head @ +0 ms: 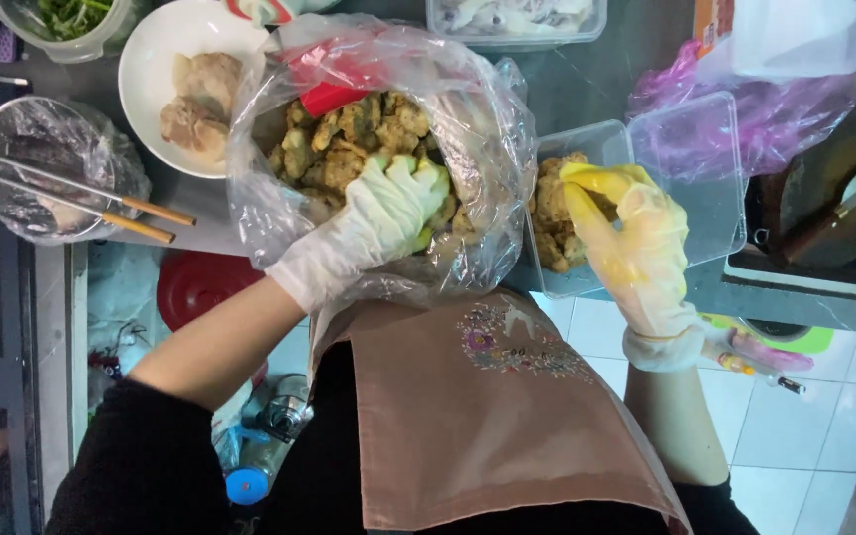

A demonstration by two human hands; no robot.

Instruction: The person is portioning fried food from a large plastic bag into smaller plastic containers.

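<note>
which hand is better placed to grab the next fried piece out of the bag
Left, probably. The left hand is already inside the clear plastic bag, resting on the fried pieces. The right hand is over the clear plastic container.

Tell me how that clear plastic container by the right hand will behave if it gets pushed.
The clear plastic container looks thin-walled, so it would probably flex. It is only part filled with fried pieces at one end, so likely light and easily slid. It sits near the counter edge; a push toward it could tip it off.

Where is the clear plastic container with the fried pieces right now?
In the head view, the clear plastic container sits right of centre on the dark counter, just right of the big plastic bag of fried pieces, with the right hand in a yellow-stained glove over it.
</note>
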